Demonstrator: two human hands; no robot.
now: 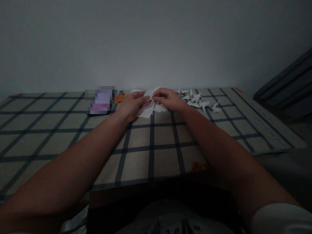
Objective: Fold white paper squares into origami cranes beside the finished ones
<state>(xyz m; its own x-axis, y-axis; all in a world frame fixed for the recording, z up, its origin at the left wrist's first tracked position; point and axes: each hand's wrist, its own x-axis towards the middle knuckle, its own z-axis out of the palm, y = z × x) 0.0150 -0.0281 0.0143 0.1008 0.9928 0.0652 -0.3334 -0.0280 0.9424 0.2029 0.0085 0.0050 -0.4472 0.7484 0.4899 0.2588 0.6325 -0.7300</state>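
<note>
Both hands meet near the back of the table, over loose sheets of white paper point(145, 112). My left hand point(133, 103) pinches a piece of folded white paper point(153, 92) from the left side. From the right, my right hand point(168, 97) has its fingertips closed on the same piece. Its exact folds are too small and dim to make out. Just right of my right hand, several white paper cranes point(195, 97) stand in a loose group on the checked cloth.
A checked tablecloth point(136, 162) covers the table, which meets a plain wall point(156, 42). Left of my hands lies a phone point(101, 101) with a lit, blurred screen, beside an orange object point(119, 97). Dark folded fabric point(290, 84) hangs at the far right.
</note>
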